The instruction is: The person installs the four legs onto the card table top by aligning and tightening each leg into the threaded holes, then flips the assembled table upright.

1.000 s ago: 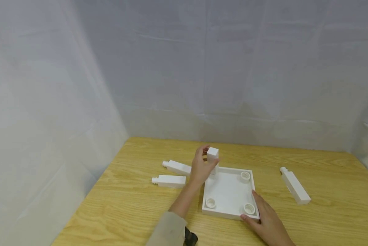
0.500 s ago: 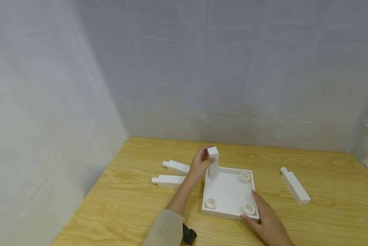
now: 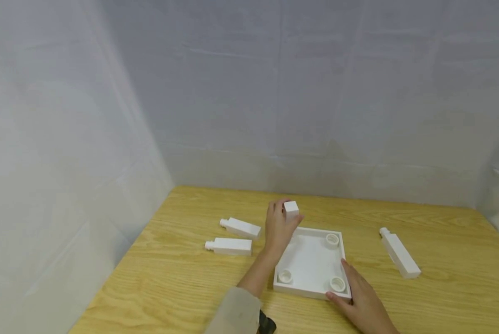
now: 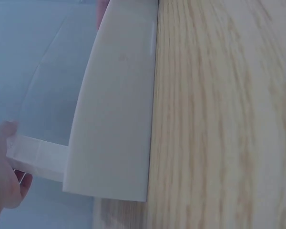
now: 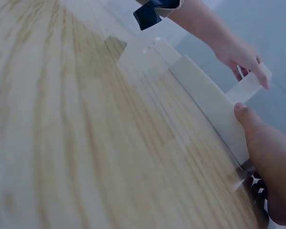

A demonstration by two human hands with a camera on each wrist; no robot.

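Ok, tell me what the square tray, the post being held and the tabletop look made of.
Square tray: probably matte white plastic, uniform, with moulded round sockets.
Post gripped by the left hand: apparently the same matte white plastic.
Tabletop: light wood or wood-look laminate, with visible grain.

You have a light wooden table [image 3: 182,278] in front of you. On it rests a square white tray [image 3: 312,262], two white pegged blocks [image 3: 228,246] lying side by side to its left, and another white block [image 3: 399,253] lying well apart on its right.
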